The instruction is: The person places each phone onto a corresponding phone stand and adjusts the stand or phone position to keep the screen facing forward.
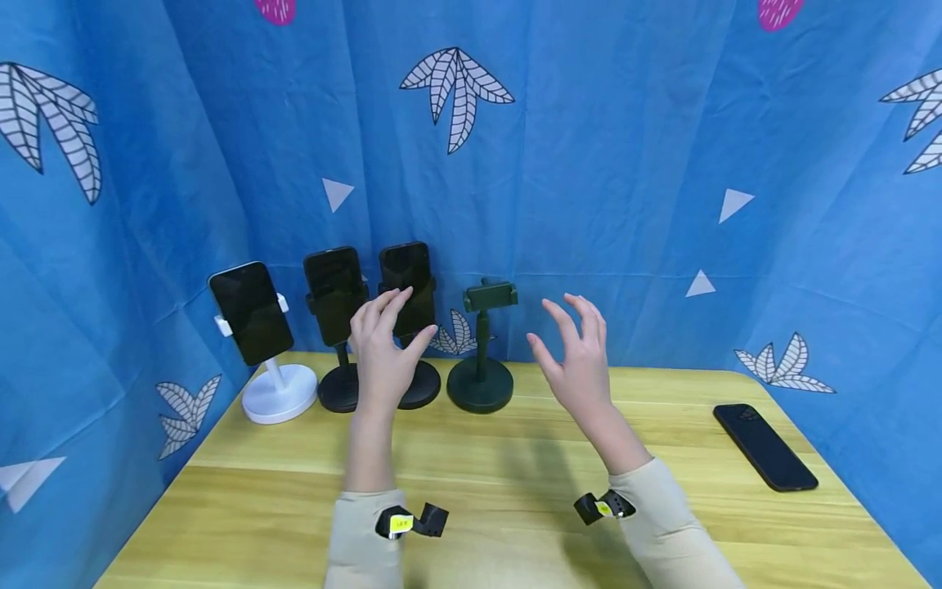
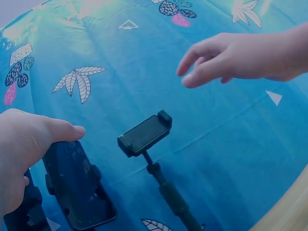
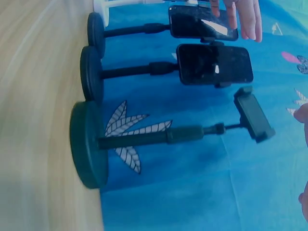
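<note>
My left hand (image 1: 384, 360) hovers in front of two black phone stands, its fingers loosely bent and apart from the thumb, with nothing held. In the head view it partly covers the phone (image 1: 407, 266) on the nearer stand. To the right, my right hand (image 1: 584, 372) is raised in the air, thumb and fingers spread around nothing. Between the hands stands a dark green phone stand (image 1: 481, 386) whose clamp (image 2: 145, 134) carries no phone. Neither hand appears to touch it. Only fingertips (image 3: 303, 114) of the right hand show in the right wrist view.
A white stand (image 1: 280, 394) at the left holds a phone (image 1: 251, 313). Beside it, another black stand (image 1: 338, 388) holds a phone (image 1: 333, 286). A loose dark phone (image 1: 765, 447) lies on the wooden table (image 1: 486, 483) at the right. A blue patterned curtain (image 1: 603, 164) hangs behind.
</note>
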Available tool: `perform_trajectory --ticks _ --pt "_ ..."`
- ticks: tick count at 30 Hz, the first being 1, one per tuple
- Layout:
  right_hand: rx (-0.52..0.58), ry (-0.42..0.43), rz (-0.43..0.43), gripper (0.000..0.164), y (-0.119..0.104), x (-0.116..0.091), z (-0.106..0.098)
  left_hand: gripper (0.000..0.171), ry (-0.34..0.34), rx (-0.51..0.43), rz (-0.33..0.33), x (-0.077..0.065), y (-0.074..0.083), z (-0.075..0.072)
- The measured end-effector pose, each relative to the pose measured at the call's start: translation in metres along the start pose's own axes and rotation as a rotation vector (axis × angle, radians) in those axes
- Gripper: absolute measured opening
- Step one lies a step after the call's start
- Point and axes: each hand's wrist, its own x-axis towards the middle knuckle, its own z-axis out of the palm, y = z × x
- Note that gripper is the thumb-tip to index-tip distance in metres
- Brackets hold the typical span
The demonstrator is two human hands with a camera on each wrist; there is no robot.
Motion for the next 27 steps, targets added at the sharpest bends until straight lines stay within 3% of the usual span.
perform_trajectory --ticks 16,27 --pt "-0.002 0.039 0.044 0.051 0.034 -0.032 -0.03 0.06 -0.014 -0.046 0.039 0.004 0.002 0.03" --pt "-0.081 0.038 0.128 0.052 0.059 -0.049 -0.056 0.058 -0.058 -0.039 0.066 0.007 0.0 0.051"
